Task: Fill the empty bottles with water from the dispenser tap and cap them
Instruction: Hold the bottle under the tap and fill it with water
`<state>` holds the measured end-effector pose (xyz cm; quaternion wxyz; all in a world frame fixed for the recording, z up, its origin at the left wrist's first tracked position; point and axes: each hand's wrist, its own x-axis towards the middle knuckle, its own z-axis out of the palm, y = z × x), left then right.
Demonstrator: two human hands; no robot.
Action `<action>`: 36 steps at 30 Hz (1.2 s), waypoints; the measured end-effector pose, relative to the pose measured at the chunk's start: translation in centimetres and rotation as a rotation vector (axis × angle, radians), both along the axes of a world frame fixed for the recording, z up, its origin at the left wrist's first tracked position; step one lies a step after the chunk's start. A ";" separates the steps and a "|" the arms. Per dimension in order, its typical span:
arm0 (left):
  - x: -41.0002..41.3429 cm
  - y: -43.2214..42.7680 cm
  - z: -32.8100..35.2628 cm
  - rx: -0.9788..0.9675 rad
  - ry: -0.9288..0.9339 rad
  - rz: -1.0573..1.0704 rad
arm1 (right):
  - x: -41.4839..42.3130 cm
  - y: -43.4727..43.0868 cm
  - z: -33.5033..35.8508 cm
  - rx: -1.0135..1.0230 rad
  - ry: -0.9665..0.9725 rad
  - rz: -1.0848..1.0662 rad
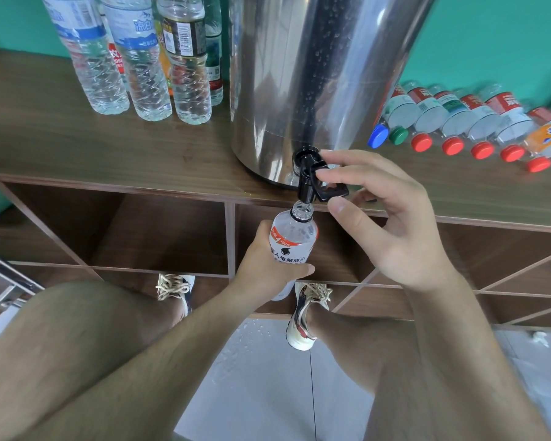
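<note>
The left hand (268, 262), forearm stretched from the near left, curls fingers and thumb round a bottle (291, 240). The right hand (392, 224), farther right and higher, pinches the tap lever (328, 192) between forefinger above and thumb below.

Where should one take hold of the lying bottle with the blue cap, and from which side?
Probably at the neck end, from the front. The blue-capped bottle lies with its cap toward the person, set between the dispenser and the green-capped bottle, so its sides look blocked and only the cap end is free.
</note>
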<state>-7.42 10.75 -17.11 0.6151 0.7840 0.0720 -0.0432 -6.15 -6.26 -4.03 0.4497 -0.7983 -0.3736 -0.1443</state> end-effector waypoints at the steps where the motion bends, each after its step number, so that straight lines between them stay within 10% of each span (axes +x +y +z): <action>1: 0.0 0.0 0.0 -0.005 -0.001 0.002 | 0.0 0.0 0.0 0.000 0.001 0.001; 36: -0.2 0.1 0.1 -0.044 -0.020 -0.003 | 0.1 0.0 -0.2 0.013 0.002 -0.011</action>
